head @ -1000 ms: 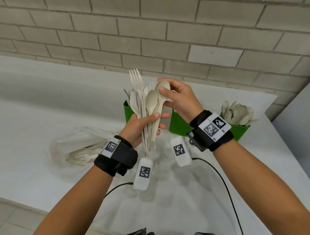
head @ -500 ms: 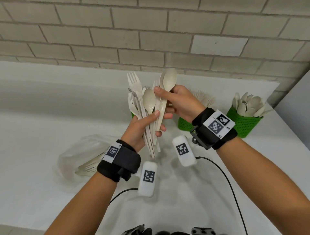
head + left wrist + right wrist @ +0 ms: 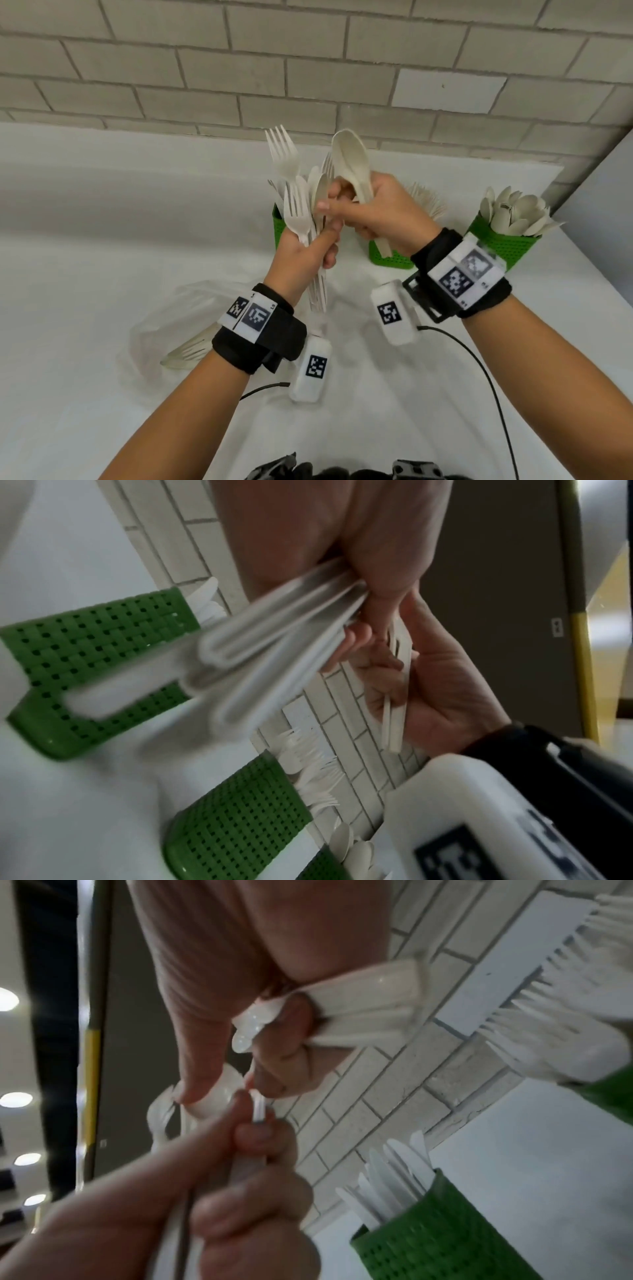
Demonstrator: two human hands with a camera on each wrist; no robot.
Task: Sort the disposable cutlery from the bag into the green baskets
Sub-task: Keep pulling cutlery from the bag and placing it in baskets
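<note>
My left hand (image 3: 317, 248) grips an upright bundle of cream forks and spoons (image 3: 301, 212) by the handles above the white table. My right hand (image 3: 342, 209) is right beside it and holds spoons (image 3: 352, 164) in its palm, bowls up. Its thumb and forefinger pinch another spoon (image 3: 322, 188) in the bundle. The left wrist view shows the bundle's handles (image 3: 274, 647) and the right hand (image 3: 435, 685) around its spoon handles. In the right wrist view the held spoon handles (image 3: 369, 1010) stick out of the fist.
Three green baskets stand by the brick wall: the left one (image 3: 279, 222) with knives (image 3: 394, 1172), the middle (image 3: 390, 260) with forks, the right (image 3: 496, 246) with spoons. A clear bag (image 3: 164, 308) with more forks lies at the left. Cables trail from the wrist cameras.
The right hand pulled a spoon up out of the bundle and kept it in the palm; its fingers are now back on another spoon. Both hands rose slightly.
</note>
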